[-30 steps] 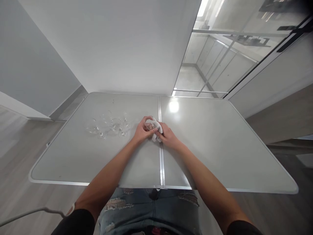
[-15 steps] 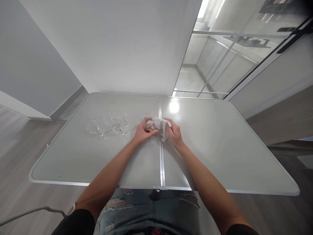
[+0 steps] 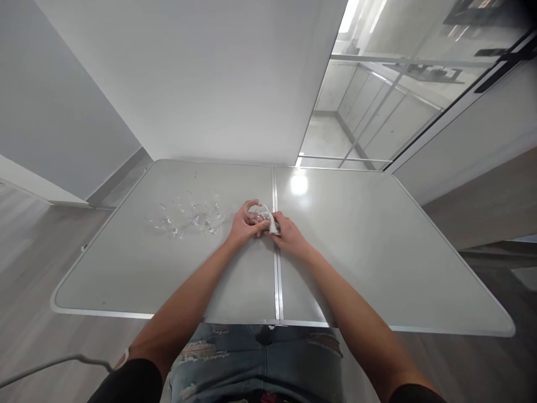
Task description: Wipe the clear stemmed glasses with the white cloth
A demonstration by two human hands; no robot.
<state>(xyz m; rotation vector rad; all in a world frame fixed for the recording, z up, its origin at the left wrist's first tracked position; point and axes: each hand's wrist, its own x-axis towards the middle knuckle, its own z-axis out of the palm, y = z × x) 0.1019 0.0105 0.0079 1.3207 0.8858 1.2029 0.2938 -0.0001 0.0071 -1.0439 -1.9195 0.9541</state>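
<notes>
Near the middle seam of the table, my left hand (image 3: 244,225) is closed round the bowl of a clear stemmed glass (image 3: 259,211), whose round rim shows at its upper edge. My right hand (image 3: 288,234) grips a small white cloth (image 3: 273,225) and presses it against the right side of that glass. Most of the cloth is hidden by the right fingers. Left of my hands, several clear stemmed glasses (image 3: 200,212) lie close together on the table, their outlines faint against the pale top.
The grey folding table (image 3: 361,263) has a metal seam (image 3: 277,280) down its middle and a pale raised rim. A white wall (image 3: 201,89) rises behind it. Glass door panels (image 3: 356,101) stand back right. A cable (image 3: 54,364) runs at lower left.
My right hand has moved left and closed in on the glass. The cloth, spread wider before, is now bunched under the fingers. The glass in my left hand has turned, showing more of its rim.
</notes>
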